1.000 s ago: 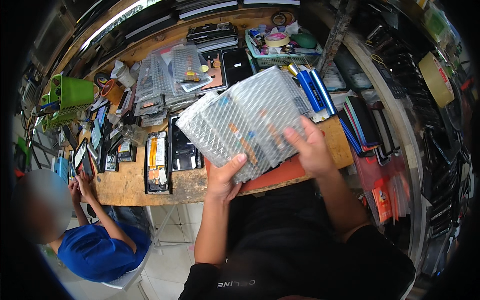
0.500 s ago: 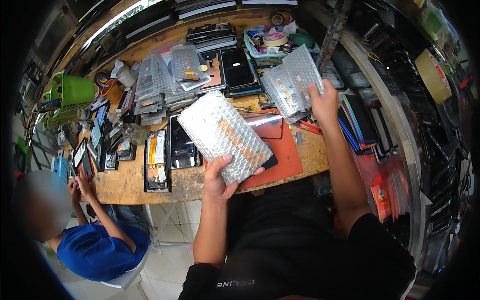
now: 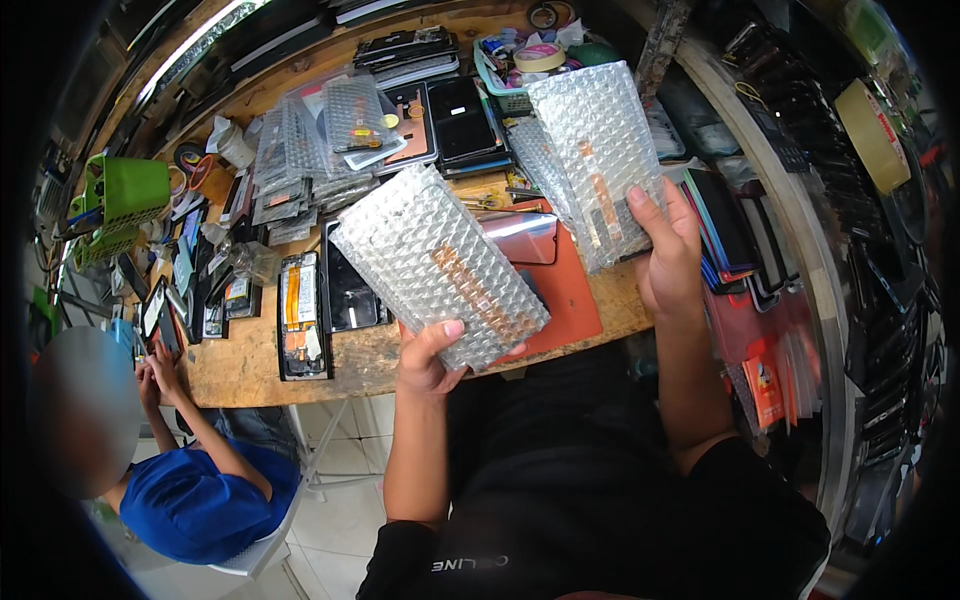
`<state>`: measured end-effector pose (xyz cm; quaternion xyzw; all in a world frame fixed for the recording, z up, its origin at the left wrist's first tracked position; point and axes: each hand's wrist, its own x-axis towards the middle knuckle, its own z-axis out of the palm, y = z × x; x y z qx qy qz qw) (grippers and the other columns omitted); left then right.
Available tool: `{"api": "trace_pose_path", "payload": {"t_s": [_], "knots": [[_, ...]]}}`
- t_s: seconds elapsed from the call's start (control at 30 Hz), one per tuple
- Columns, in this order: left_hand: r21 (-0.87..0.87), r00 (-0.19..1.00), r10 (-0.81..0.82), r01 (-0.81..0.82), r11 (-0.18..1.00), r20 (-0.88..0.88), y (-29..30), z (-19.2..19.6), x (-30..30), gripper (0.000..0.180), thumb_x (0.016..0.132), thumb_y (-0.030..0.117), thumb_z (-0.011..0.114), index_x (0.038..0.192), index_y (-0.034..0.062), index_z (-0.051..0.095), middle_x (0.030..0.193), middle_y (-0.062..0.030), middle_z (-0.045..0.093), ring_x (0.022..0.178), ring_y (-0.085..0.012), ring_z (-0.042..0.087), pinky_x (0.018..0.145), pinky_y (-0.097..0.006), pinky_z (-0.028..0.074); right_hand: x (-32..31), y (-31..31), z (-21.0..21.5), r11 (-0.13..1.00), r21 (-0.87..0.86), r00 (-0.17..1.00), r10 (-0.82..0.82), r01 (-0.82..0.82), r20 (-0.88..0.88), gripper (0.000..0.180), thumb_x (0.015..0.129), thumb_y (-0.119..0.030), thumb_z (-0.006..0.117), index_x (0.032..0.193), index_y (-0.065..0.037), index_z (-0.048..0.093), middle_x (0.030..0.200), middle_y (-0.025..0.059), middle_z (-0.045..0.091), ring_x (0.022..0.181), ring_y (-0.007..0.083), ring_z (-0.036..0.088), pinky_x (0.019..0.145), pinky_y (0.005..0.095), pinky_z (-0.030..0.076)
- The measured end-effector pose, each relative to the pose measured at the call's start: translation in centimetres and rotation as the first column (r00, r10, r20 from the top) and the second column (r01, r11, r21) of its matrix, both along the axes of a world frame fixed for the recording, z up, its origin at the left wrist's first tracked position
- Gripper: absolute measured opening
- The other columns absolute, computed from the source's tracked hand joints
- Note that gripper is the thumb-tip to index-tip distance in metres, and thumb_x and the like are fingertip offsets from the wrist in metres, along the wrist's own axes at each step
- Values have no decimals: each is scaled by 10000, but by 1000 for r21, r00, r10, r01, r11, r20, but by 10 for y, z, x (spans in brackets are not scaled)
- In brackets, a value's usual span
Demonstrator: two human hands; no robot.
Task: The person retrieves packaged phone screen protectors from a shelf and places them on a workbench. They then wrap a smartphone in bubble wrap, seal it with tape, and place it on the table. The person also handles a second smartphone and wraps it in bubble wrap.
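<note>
My left hand (image 3: pixel 430 355) grips a bubble-wrapped package (image 3: pixel 420 260) by its lower end, the thumb pressed on top. A strip of orange shows through the wrap, and a dark corner pokes out behind its right side. My right hand (image 3: pixel 668 245) is closed on the lower right edge of a second bubble-wrapped package (image 3: pixel 610 130), held tilted above the bench. Orange strips show in it too. Behind it lies more bubble wrap (image 3: pixel 540 155), partly covered. Under the packages is an orange-red mat (image 3: pixel 575 315), with a clear dark-edged panel (image 3: pixel 530 240) on it.
An opened phone (image 3: pixel 302 315) and a black phone frame (image 3: pixel 350 290) lie left of the mat. Stacked bubble-wrapped parts (image 3: pixel 300 140) and dark tablets (image 3: pixel 462 120) stand behind. A teal basket (image 3: pixel 512 102) holds tape. At left, a person in blue (image 3: pixel 200 500) handles a phone.
My right hand has shifted slightly right and lower, and its package now faces me broadside. The left package stays in hand, turned a little flatter. The view has shifted slightly.
</note>
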<state>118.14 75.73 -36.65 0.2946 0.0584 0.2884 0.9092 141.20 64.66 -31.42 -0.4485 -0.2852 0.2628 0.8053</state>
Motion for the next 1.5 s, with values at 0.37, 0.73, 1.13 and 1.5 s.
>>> {"api": "trace_pose_path", "payload": {"t_s": [0.37, 0.73, 1.13, 1.5], "knots": [[73, 1000, 1, -2, 997, 9, -5, 1, 2, 746, 772, 65, 640, 1412, -80, 284, 1220, -303, 542, 1011, -457, 653, 739, -614, 619, -5, -7, -6, 998, -3, 998, 55, -56, -30, 308, 990, -127, 581, 1250, 37, 555, 1143, 104, 669, 1015, 119, 637, 912, 285, 500], [28, 994, 68, -66, 997, -90, -10, 3, 6, 652, 886, 150, 573, 1423, -105, 303, 1298, -311, 533, 1133, -463, 614, 814, -608, 599, -23, -9, -8, 987, 4, 979, 157, -158, -129, 316, 1003, -157, 573, 1262, 20, 536, 1148, 78, 654, 1032, 104, 607, 938, 273, 465], [-104, 991, 27, -41, 994, -132, -20, 17, 11, 593, 934, 176, 558, 1420, -76, 329, 1296, -299, 547, 1090, -439, 643, 766, -601, 621, -50, 10, -11, 972, 45, 934, 234, -231, -270, 348, 1033, -165, 527, 1325, 22, 502, 1234, 68, 616, 1117, 98, 551, 994, 282, 424], [-345, 996, -9, 39, 938, 86, -20, 12, 12, 534, 1029, 231, 471, 1458, -16, 272, 1343, -309, 502, 1101, -453, 634, 712, -600, 636, -55, 12, -13, 966, 29, 938, 257, -257, -232, 345, 1034, -165, 520, 1323, 23, 509, 1218, 70, 622, 1089, 95, 567, 960, 275, 449]]}}
